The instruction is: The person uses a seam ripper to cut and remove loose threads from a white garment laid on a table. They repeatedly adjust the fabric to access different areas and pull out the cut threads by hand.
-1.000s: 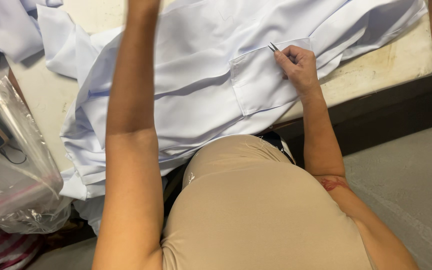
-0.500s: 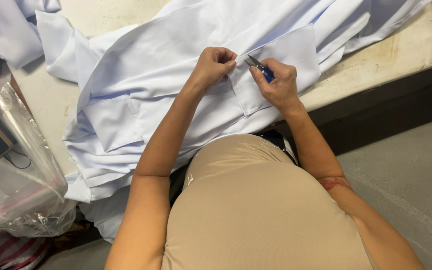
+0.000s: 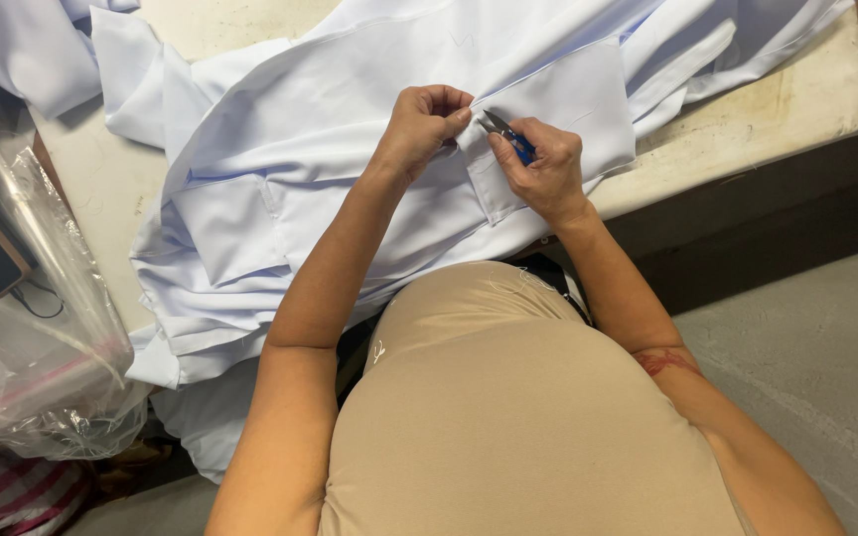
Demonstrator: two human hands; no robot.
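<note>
White shirt [image 3: 350, 109], pale w/ crumpled folds, lies spread on the table [image 3: 747, 109]. Left hand [image 3: 422, 124] pinches the corner of its flat square pocket [image 3: 568, 99]; right hand [image 3: 540, 169] grips blue-handled thread snips [image 3: 505, 134], tips at that corner.

A pale, stained worktable [image 3: 747, 109] is covered for the most part by a crumpled white garment [image 3: 350, 119]. Further white fabric [image 3: 2, 50] is laid at the far left corner. A clear plastic bag [image 3: 42, 337] is placed against the table's left edge.
</note>
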